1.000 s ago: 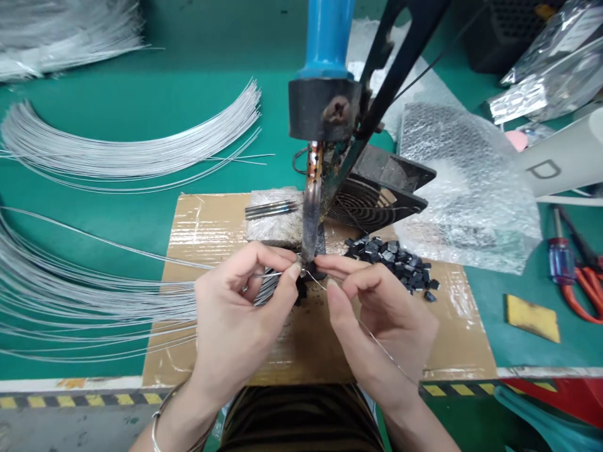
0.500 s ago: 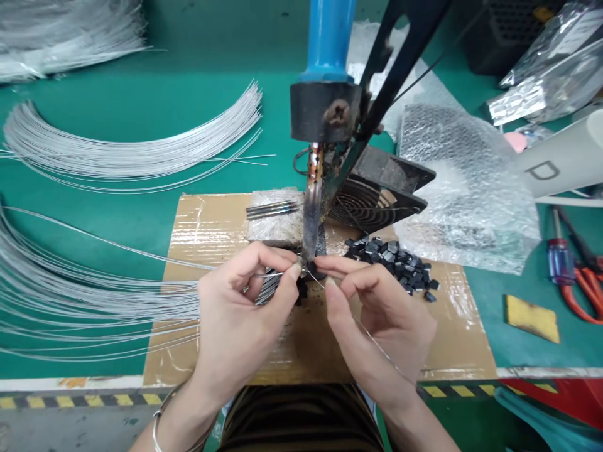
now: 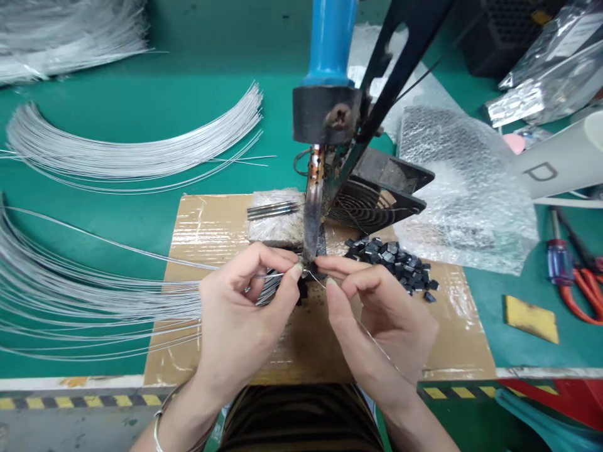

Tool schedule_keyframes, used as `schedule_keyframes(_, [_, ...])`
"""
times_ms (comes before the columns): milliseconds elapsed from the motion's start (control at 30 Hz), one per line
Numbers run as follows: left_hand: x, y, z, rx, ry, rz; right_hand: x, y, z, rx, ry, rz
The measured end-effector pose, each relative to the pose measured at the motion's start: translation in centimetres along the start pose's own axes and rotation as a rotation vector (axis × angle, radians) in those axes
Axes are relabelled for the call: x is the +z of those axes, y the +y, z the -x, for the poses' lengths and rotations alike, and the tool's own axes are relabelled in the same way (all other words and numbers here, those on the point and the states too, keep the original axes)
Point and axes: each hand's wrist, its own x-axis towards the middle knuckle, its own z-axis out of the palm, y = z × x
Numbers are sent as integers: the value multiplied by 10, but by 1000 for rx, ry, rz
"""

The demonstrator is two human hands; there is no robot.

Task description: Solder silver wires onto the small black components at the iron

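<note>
A gray wire (image 3: 272, 275) is being pinched by the left hand (image 3: 247, 307) near the soldering iron (image 3: 314, 188); a thin silvery strand (image 3: 378, 345) is being clasped by the right hand (image 3: 384, 317).

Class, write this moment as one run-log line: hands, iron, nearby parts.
left hand: pinching grey wire | right hand: pinching thin wire | soldering iron: tip near both hands' fingertips | black pieces: heaped on cardboard

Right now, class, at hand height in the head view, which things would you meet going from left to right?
Grey wire bundle, left hand, soldering iron tip, right hand, yellow sponge, orange-handled tool.
</note>
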Motion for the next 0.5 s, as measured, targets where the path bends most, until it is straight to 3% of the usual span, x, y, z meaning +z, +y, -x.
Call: schedule_keyframes(500, [1, 1, -1, -6, -18, 8, -1, -2, -2, 1, -4, 16])
